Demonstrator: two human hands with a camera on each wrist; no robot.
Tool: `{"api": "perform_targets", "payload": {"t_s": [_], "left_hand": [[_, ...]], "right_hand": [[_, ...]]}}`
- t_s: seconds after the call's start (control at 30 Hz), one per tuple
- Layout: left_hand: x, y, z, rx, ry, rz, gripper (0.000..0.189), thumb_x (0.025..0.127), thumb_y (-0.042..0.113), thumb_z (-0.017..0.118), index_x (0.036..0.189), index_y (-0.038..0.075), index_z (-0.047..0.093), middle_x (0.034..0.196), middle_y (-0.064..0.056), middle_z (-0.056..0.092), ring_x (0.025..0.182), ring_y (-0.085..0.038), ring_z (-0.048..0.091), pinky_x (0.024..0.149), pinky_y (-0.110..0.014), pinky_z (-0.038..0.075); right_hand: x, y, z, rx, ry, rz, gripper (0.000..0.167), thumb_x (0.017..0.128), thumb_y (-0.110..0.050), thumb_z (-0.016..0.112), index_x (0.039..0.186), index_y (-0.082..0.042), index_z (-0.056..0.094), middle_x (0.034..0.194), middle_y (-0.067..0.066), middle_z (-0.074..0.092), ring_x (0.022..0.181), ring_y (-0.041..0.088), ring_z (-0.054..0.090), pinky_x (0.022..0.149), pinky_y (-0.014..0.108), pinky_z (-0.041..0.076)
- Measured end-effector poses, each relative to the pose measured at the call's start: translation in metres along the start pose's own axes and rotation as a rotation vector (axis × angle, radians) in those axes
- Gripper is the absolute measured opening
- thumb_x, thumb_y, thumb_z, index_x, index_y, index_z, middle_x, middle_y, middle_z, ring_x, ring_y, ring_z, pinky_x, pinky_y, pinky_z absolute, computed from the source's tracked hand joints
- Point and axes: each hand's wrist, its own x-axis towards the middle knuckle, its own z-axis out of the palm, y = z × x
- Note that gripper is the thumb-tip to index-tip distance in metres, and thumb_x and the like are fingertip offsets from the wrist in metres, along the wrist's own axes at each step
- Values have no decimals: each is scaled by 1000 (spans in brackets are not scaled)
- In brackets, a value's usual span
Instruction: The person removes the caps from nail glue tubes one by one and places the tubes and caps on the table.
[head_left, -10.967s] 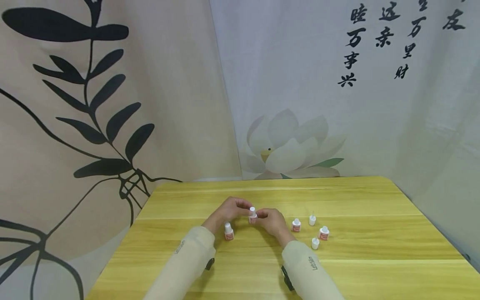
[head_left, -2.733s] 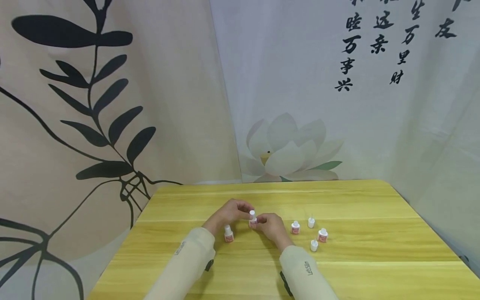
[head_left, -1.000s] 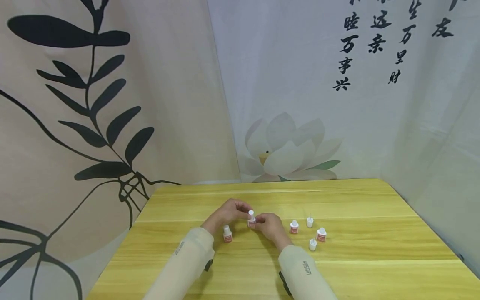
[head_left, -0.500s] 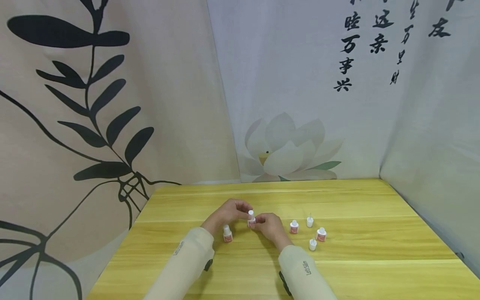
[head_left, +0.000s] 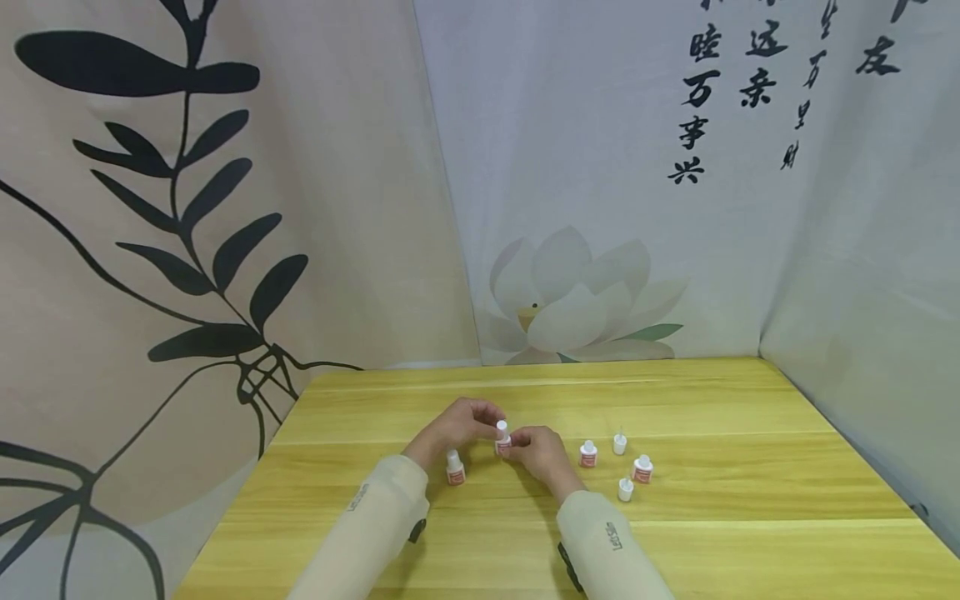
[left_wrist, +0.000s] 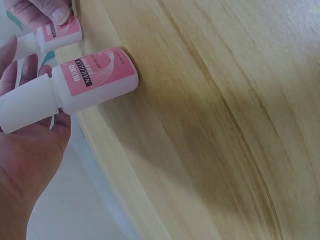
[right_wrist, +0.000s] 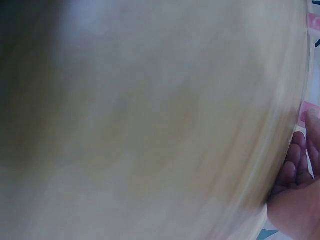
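Observation:
A small white nail glue bottle (head_left: 503, 447) with a pink label stands upright between the two hands in the head view. My left hand (head_left: 456, 427) pinches its white cap (head_left: 502, 426) from the left. From the right, thumb and fingers of my right hand (head_left: 546, 454) pinch the bottle's body. Beside the left wrist stands a second capped nail glue bottle (head_left: 455, 470), touched by neither hand. It looms large in the left wrist view, its label (left_wrist: 100, 70) reading "NAIL GLUE", and partly hides the left hand. The right wrist view catches only part of the right hand (right_wrist: 295, 200).
Right of the right hand, two uncapped nail glue bottles (head_left: 588, 455) (head_left: 642, 469) stand on the wooden table (head_left: 420, 550). Near them, two white caps (head_left: 619, 444) (head_left: 626, 489) rest upside down, thin brush stems pointing up. Printed curtains (head_left: 360, 208) hang behind the table.
Across all the earlier frames both hands keep their pinch on the same bottle and cap. The head view has shifted slightly; the other bottles and caps stay put.

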Motion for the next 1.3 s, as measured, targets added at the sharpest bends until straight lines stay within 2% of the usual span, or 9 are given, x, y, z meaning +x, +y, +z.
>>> {"api": "perform_targets", "payload": {"t_s": [0.23,0.43,0.73,1.13,1.3], "left_hand": [[-2,1,0,8,-6,5,20,87,14,77,104,7,73,98,0,71,94,-15,60,92,-41,46],[-3,1,0,20,-1,6,17,86,15,78,100,7,72,95,1,69,92,-15,60,90,-38,46],[-7,4,-2,11,-18,6,22,87,12,77,107,6,71,100,-1,69,94,-15,61,93,-40,47],[-8,0,-1,-5,-32,11,15,88,14,76,101,8,71,97,1,69,93,-17,61,91,-38,46],[-7,1,0,-18,-35,14,20,87,12,76,105,7,70,98,0,68,93,-15,60,91,-37,48]], "right_hand": [[-3,-1,1,-5,5,7,13,86,-23,79,90,-11,77,88,-2,72,90,18,62,89,46,48],[-4,-2,1,0,0,7,12,87,-22,78,91,-11,77,89,-2,72,90,18,62,89,47,47],[-6,-3,2,-6,4,9,12,87,-21,78,92,-11,77,91,-1,73,93,20,62,91,49,47],[-10,-5,4,-2,-5,22,13,87,-23,78,92,-10,77,91,-1,72,90,19,61,89,48,47],[-10,-4,4,3,-2,18,14,87,-24,78,91,-11,76,90,-2,72,90,18,61,89,47,47]]}}
